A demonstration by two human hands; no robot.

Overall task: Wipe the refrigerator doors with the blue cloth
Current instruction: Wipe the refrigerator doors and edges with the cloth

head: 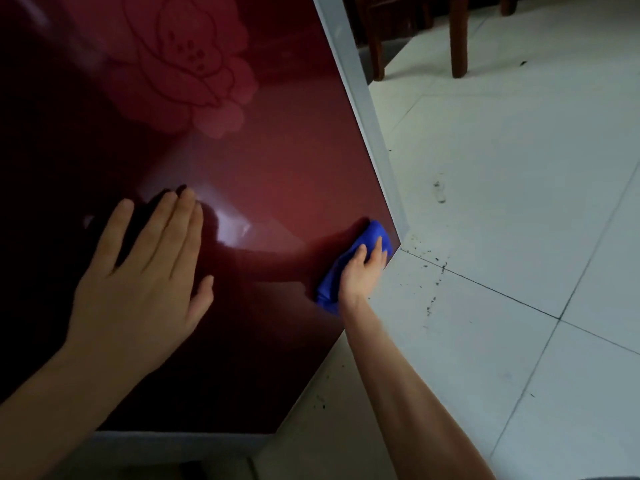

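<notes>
The glossy dark red refrigerator door (pixel 263 161) fills the left and middle of the view, with a pale flower pattern near its top. My right hand (pixel 363 271) grips the bunched blue cloth (pixel 367 240) and presses it against the door's lower right corner, close to the grey side edge. My left hand (pixel 145 282) lies flat on the door to the left, fingers spread and empty. Both forearms reach in from the bottom of the view.
A grey side panel (pixel 367 109) of the refrigerator runs along the door's right edge. White floor tiles (pixel 519 237) with dark specks of dirt lie to the right. Brown wooden chair legs (pixel 459 39) stand at the top right.
</notes>
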